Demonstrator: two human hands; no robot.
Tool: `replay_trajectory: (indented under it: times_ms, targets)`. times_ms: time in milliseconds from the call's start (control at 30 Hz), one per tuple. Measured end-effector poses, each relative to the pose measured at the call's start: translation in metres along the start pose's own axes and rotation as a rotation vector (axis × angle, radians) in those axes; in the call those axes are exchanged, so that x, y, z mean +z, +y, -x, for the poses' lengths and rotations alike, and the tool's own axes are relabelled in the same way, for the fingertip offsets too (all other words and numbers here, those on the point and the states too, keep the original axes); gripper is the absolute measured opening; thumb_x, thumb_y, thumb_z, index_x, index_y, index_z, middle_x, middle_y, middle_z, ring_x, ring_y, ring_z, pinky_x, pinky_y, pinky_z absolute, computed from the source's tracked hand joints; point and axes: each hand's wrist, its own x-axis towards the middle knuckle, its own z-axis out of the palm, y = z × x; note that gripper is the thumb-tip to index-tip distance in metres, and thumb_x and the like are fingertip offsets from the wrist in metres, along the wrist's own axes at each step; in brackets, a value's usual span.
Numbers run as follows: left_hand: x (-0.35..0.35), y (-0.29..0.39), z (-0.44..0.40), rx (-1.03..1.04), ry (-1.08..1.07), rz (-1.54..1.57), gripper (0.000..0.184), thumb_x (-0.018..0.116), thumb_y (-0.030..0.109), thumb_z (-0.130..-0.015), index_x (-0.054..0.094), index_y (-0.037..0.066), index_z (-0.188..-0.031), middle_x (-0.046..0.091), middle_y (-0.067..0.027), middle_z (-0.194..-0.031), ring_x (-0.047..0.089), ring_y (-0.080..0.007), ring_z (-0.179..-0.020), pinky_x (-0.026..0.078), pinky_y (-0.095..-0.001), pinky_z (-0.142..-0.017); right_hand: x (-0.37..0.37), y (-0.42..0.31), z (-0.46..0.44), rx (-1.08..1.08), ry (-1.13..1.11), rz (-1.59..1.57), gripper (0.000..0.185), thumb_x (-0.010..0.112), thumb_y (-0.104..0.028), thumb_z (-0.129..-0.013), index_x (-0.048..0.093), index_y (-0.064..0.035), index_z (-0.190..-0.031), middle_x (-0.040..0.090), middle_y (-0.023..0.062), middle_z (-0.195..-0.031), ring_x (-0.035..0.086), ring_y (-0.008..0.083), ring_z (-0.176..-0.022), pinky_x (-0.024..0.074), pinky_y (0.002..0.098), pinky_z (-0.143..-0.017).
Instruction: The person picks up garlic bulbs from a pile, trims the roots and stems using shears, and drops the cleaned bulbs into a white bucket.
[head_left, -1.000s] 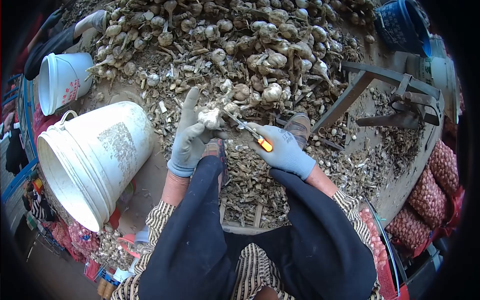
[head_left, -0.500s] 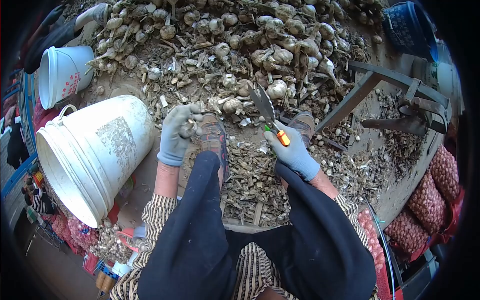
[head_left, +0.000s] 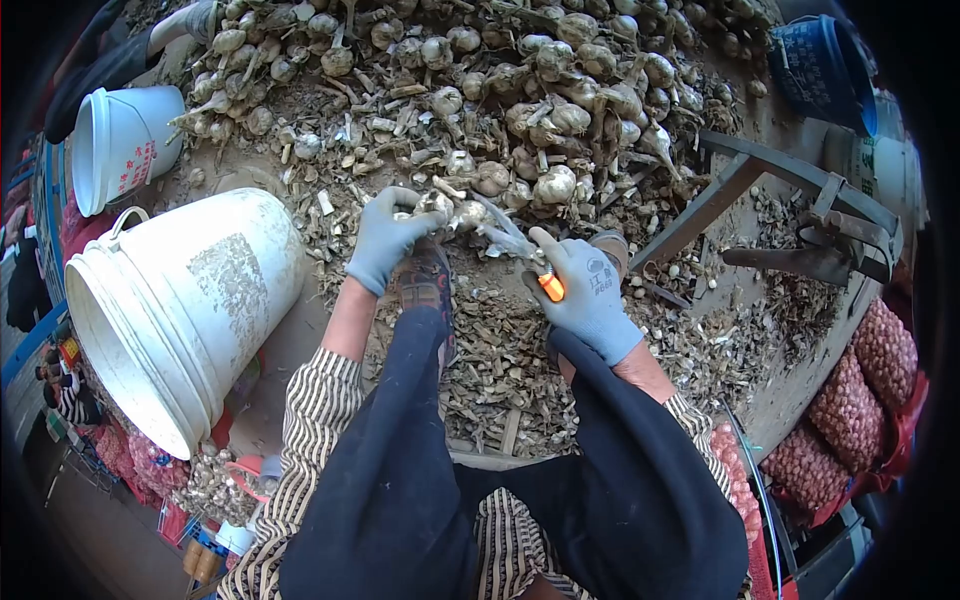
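Note:
My left hand [head_left: 388, 240], in a grey-blue glove, pinches a garlic bulb [head_left: 434, 206] between thumb and fingers, above my left shoe [head_left: 426, 285]. My right hand [head_left: 588, 295], gloved the same way, is closed around garden shears with an orange handle [head_left: 551, 287]. The blades are smeared by motion and point up and left toward the bulb; whether they touch it I cannot tell. Just beyond both hands spreads a heap of garlic bulbs [head_left: 555, 184] with dry stalks. Cut stems and skins [head_left: 500, 375] litter the ground between my feet.
A large white bucket [head_left: 240, 260] lies tipped at my left, with a pale blue bucket [head_left: 130, 150] behind it. A metal frame [head_left: 740, 180] stands at the right, near a dark blue bucket [head_left: 825, 75]. Filled red mesh sacks [head_left: 845, 420] lie at the lower right.
My left hand has moved right and slightly up, and the bulb in it now shows plainly. My right hand has turned, swinging the shears' blades left toward the bulb.

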Motion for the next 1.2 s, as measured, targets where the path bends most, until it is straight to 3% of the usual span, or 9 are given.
replay_trajectory:
  times_ms: [167,267,433,733,933,967,1100,1167,1200]
  targets:
    - [0.024,0.014,0.040,0.366,-0.063,-0.052,0.051,0.086,0.017,-0.076,0.069,0.000,-0.121,0.072,-0.0070,-0.104,0.067,-0.0116,-0.090,0.056,-0.0281,-0.082,0.003,-0.002,-0.006,-0.067,-0.017,0.092,0.069,0.077,-0.022,-0.080,0.054,-0.0073,-0.144,0.062,0.0109,-0.094,0.062,0.0299,-0.092,0.0488,0.0430,-0.078]
    - [0.029,0.026,0.051,0.176,-0.149,-0.009,0.041,0.081,0.008,-0.078,0.069,-0.003,-0.116,0.072,-0.0084,-0.110,0.068,-0.0120,-0.093,0.054,-0.0278,-0.091,0.003,-0.002,-0.001,-0.067,-0.139,0.050,0.070,0.076,-0.023,-0.083,0.052,-0.0113,-0.148,0.065,0.0098,-0.091,0.066,0.0308,-0.085,0.0513,0.0441,-0.073]
    - [0.012,0.007,0.055,-0.049,-0.320,0.823,0.054,0.075,0.019,-0.092,0.054,0.001,-0.138,0.070,-0.0136,-0.111,0.072,-0.0203,-0.089,0.060,-0.0255,-0.070,0.018,0.001,0.005,0.404,0.119,-0.752,0.038,0.069,-0.027,-0.100,0.067,-0.0054,-0.131,0.061,0.0045,-0.069,0.054,0.0073,-0.065,0.0473,0.0277,-0.062]
    - [0.017,0.006,0.076,-0.070,-0.383,1.071,0.043,0.054,0.037,-0.107,0.054,0.008,-0.139,0.067,-0.0237,-0.105,0.072,-0.0257,-0.083,0.061,-0.0300,-0.052,0.005,-0.008,0.003,0.234,0.080,-0.721,0.027,0.069,-0.026,-0.099,0.065,-0.0033,-0.113,0.063,0.0102,-0.077,0.058,0.0176,-0.068,0.0484,0.0326,-0.065]
    - [-0.063,0.069,0.178,0.763,0.357,0.473,0.035,0.053,0.026,-0.104,0.056,0.007,-0.133,0.060,-0.0274,-0.130,0.068,-0.0272,-0.106,0.061,-0.0315,-0.080,0.004,0.002,0.018,0.376,0.083,-0.845,0.040,0.067,-0.025,-0.101,0.063,-0.0067,-0.136,0.062,0.0029,-0.076,0.055,0.0079,-0.070,0.0466,0.0277,-0.065]
    - [-0.097,0.072,0.190,1.055,0.567,-0.057,0.039,0.052,0.028,-0.109,0.049,0.005,-0.141,0.056,-0.0253,-0.137,0.069,-0.0240,-0.107,0.066,-0.0319,-0.073,0.006,0.005,0.021,0.359,0.121,-0.858,0.042,0.066,-0.025,-0.102,0.062,-0.0081,-0.139,0.062,0.0011,-0.076,0.055,0.0069,-0.070,0.0463,0.0265,-0.065]
    - [-0.175,0.124,0.251,1.049,1.181,0.112,0.036,0.060,0.021,-0.104,0.058,0.001,-0.134,0.065,-0.0205,-0.131,0.068,-0.0275,-0.114,0.062,-0.0345,-0.089,0.007,0.009,0.029,0.390,0.181,-0.880,0.041,0.064,-0.024,-0.102,0.062,-0.0085,-0.141,0.062,-0.0029,-0.076,0.055,0.0055,-0.071,0.0463,0.0244,-0.067]
    - [-0.220,0.122,0.254,1.011,1.296,-1.085,0.024,0.059,0.015,-0.103,0.070,0.002,-0.121,0.070,-0.0173,-0.125,0.068,-0.0275,-0.113,0.056,-0.0371,-0.098,0.008,0.013,0.030,0.471,0.159,-0.867,0.041,0.065,-0.024,-0.102,0.063,-0.0060,-0.139,0.064,-0.0019,-0.077,0.056,0.0056,-0.071,0.0469,0.0249,-0.067]
    - [-0.239,0.118,0.256,0.784,1.276,-1.237,0.022,0.057,0.010,-0.102,0.074,0.000,-0.112,0.074,-0.0140,-0.120,0.069,-0.0273,-0.111,0.052,-0.0391,-0.099,0.007,0.011,0.030,0.457,0.158,-0.878,0.041,0.065,-0.024,-0.102,0.063,-0.0060,-0.139,0.064,-0.0019,-0.077,0.056,0.0056,-0.071,0.0469,0.0249,-0.067]
